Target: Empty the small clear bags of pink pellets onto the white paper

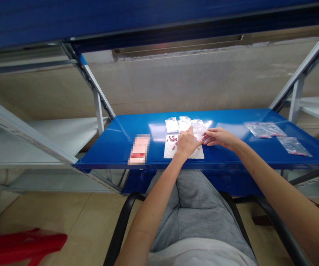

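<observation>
My left hand (pixel 186 143) is over a white sheet (pixel 169 152) at the table's front edge, its thumb reaching right towards my right fingertips. Several small dark-pink pieces (pixel 172 139) lie scattered on the sheet, some hidden by my left hand. A small clear plastic bag (pixel 200 128) is between my hands, with the fingers of both at its edges. My right hand (pixel 220 138) comes from the right with thumb and fingertips pinched at the bag's lower right. Behind the sheet lie small clear bags (pixel 172 125) in a row; whether anything is in the held bag is unclear.
Flat clear bags (pixel 272 129) with reddish contents lie on the right of the blue table (pixel 228 120). A blurred pinkish rectangular item (pixel 139 149) is at the left. Grey metal posts (pixel 95 85) and a blue upper shelf (pixel 159 22) frame the workspace.
</observation>
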A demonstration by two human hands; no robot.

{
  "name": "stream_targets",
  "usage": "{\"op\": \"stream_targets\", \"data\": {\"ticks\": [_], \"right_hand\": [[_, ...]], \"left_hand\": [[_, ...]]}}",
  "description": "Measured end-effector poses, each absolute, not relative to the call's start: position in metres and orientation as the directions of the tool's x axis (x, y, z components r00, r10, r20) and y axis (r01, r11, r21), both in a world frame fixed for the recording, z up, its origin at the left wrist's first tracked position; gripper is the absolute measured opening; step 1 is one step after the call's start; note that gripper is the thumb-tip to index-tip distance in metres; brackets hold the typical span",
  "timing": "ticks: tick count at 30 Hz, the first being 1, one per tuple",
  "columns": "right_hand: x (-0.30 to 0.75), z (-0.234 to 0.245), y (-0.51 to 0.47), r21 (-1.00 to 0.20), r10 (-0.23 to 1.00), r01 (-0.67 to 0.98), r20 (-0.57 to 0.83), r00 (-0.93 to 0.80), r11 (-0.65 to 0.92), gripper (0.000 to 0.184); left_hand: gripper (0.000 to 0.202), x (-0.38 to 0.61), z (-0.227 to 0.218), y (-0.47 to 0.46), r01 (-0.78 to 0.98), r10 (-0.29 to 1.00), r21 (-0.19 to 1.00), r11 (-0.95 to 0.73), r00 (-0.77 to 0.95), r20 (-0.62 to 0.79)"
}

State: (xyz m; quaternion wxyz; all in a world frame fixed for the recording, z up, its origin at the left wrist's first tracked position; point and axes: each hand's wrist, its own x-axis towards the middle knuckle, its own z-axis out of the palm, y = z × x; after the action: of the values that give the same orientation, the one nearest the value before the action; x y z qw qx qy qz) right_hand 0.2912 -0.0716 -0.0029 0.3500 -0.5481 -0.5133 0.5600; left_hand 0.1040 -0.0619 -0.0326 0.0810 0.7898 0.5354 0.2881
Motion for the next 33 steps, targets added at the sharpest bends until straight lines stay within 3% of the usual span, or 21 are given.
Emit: {"op": "stream_targets", "data": {"ticks": [6,12,16,20,23,26,30,33], "right_hand": [[0.289,-0.002,-0.073,-0.953,0.963,0.242,-0.222,-0.155,-0.181,0.019],[0.291,0.024,-0.081,-0.947,0.998,0.314,-0.067,0.002,-0.064,0.047],[0.289,0.054,-0.091,-0.953,1.000,0.301,0.023,-0.004,0.024,0.053],[0.288,0.062,-0.093,-0.919,0.998,0.389,0.051,-0.045,0.065,0.046],[0.291,0.053,-0.087,-0.923,0.997,0.377,0.067,-0.030,0.073,0.039],[0.294,0.041,-0.074,-0.940,0.995,0.328,0.098,0.005,0.091,0.031],[0.294,0.021,-0.048,-0.941,0.966,0.310,0.195,0.167,0.136,0.022],[0.287,0.003,-0.027,-0.948,0.941,0.307,0.178,0.289,0.085,0.024]], "left_hand": [[0.074,0.101,-0.034,-0.059,0.755,0.856,0.442,-0.484,0.304,0.418],[0.075,0.098,-0.032,-0.059,0.733,0.811,0.401,-0.549,0.353,0.466],[0.067,0.099,-0.018,-0.059,0.732,0.751,0.272,-0.625,0.470,0.463],[0.060,0.102,0.003,-0.053,0.717,0.670,0.084,-0.692,0.596,0.442],[0.061,0.104,0.018,-0.040,0.700,0.640,0.033,-0.713,0.631,0.439],[0.065,0.105,0.028,-0.025,0.692,0.637,0.081,-0.717,0.604,0.479],[0.061,0.104,0.030,-0.009,0.743,0.734,0.259,-0.617,0.424,0.531],[0.052,0.102,0.022,-0.006,0.745,0.785,0.362,-0.560,0.337,0.520]]}}
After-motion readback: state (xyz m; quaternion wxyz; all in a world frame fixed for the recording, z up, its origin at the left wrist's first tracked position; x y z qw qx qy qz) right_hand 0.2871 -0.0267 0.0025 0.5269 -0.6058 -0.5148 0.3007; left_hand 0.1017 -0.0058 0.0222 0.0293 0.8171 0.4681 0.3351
